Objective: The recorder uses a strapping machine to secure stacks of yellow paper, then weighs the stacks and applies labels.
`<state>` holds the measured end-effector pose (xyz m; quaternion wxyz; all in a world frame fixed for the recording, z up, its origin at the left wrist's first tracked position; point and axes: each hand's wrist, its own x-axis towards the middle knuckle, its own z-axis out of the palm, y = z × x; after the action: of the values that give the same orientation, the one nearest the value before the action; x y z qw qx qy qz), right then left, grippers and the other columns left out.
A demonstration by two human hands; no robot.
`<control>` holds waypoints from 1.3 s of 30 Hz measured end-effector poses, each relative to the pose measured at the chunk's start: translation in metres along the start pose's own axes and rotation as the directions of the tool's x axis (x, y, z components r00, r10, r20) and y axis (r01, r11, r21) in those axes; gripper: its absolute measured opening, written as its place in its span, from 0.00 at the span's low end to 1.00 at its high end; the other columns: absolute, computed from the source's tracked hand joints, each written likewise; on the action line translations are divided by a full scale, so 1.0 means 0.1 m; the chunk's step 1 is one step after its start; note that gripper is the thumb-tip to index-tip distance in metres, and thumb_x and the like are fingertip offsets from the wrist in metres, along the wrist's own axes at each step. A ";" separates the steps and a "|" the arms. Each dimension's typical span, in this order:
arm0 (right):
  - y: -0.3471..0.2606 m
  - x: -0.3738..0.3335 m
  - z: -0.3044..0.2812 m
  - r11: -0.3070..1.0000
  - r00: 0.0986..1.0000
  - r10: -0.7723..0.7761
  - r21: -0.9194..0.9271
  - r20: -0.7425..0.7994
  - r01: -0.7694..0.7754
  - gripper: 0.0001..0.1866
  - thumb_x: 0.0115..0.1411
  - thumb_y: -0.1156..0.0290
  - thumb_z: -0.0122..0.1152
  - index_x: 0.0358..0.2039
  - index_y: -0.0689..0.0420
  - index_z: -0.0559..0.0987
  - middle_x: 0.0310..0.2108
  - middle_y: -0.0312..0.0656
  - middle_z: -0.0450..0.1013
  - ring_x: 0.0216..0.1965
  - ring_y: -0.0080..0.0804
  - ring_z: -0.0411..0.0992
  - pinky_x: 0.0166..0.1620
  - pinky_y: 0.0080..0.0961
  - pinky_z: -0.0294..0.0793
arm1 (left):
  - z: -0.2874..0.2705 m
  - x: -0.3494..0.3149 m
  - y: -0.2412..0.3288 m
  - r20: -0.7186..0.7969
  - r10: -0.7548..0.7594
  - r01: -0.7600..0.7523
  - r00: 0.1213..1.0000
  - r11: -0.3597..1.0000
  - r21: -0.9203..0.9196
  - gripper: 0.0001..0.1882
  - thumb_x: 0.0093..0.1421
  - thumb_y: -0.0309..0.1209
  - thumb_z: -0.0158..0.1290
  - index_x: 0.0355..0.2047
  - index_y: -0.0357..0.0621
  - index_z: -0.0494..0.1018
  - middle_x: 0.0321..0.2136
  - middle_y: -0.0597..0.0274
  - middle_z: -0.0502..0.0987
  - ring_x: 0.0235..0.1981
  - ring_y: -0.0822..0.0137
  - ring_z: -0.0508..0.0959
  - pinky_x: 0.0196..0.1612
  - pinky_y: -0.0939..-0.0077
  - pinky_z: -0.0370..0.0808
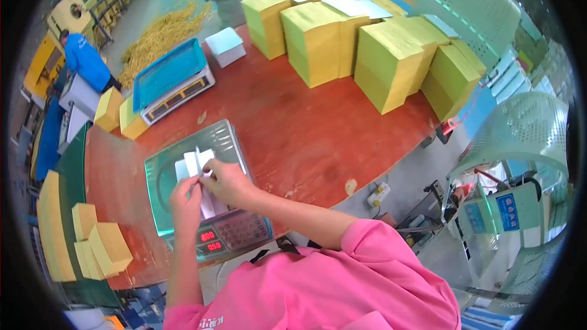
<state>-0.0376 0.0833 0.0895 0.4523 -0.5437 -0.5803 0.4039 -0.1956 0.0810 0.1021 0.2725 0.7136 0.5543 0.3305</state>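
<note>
A digital scale point(221, 139) with a shiny, clear-looking tray and a lit red display stands on the reddish-brown table in front of me. Several white paper pieces point(191, 162) are bunched over its tray. My left hand point(186, 200) pinches white paper from the near left side. From the right, my right hand point(227, 182) closes its fingers on the same white paper, and the fingertips of both hands almost meet. More pale paper point(211, 206) shows beneath my hands, partly covered. How many pieces each hand grips is hidden.
Tall stacks of yellow paper point(315, 46) line the table's far right side. Beyond my scale are another scale with a blue tray point(168, 73) and a white stack point(225, 47). Yellow blocks point(110, 247) sit at left. A person in blue point(88, 61) stands farther left.
</note>
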 end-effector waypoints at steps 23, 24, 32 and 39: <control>2.14 -0.91 -4.32 0.879 0.830 -0.218 -0.472 -0.513 -0.061 0.03 0.54 0.73 0.60 0.28 0.56 0.77 0.27 0.45 0.74 0.28 0.45 0.74 0.31 0.37 0.73 | 3.20 2.27 3.51 0.454 0.078 0.375 0.888 0.449 -0.811 0.07 0.59 0.31 0.56 0.33 0.43 0.71 0.33 0.64 0.76 0.34 0.70 0.75 0.40 0.73 0.73; 2.16 -0.91 -4.33 0.878 0.819 -0.239 -0.476 -0.522 -0.048 0.02 0.54 0.73 0.60 0.28 0.56 0.77 0.26 0.45 0.74 0.28 0.45 0.74 0.31 0.37 0.73 | 3.31 2.33 3.54 0.443 -0.025 0.399 0.896 0.485 -0.778 0.07 0.58 0.32 0.56 0.30 0.43 0.71 0.28 0.65 0.76 0.29 0.72 0.76 0.34 0.76 0.74; 2.17 -0.91 -4.43 0.907 0.815 -0.231 -0.421 -0.532 -0.018 0.02 0.53 0.74 0.60 0.29 0.56 0.77 0.27 0.44 0.74 0.28 0.45 0.73 0.31 0.37 0.73 | 3.46 2.33 3.54 0.374 -0.157 0.309 0.914 0.867 -0.391 0.14 0.57 0.34 0.57 0.19 0.49 0.66 0.15 0.69 0.69 0.14 0.76 0.67 0.16 0.80 0.61; 2.18 -0.91 -4.43 0.918 0.821 -0.208 -0.397 -0.532 -0.024 0.02 0.53 0.73 0.60 0.28 0.55 0.77 0.27 0.43 0.74 0.28 0.44 0.74 0.30 0.37 0.73 | 3.48 2.32 3.59 0.453 -0.183 0.378 0.872 0.842 -0.386 0.16 0.57 0.37 0.58 0.18 0.50 0.66 0.13 0.70 0.67 0.12 0.77 0.63 0.15 0.82 0.56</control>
<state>0.4474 0.0000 -0.0109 0.5065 -0.6872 -0.5146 0.0802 0.3319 0.2135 0.1924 0.5880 0.5886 0.4922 0.2561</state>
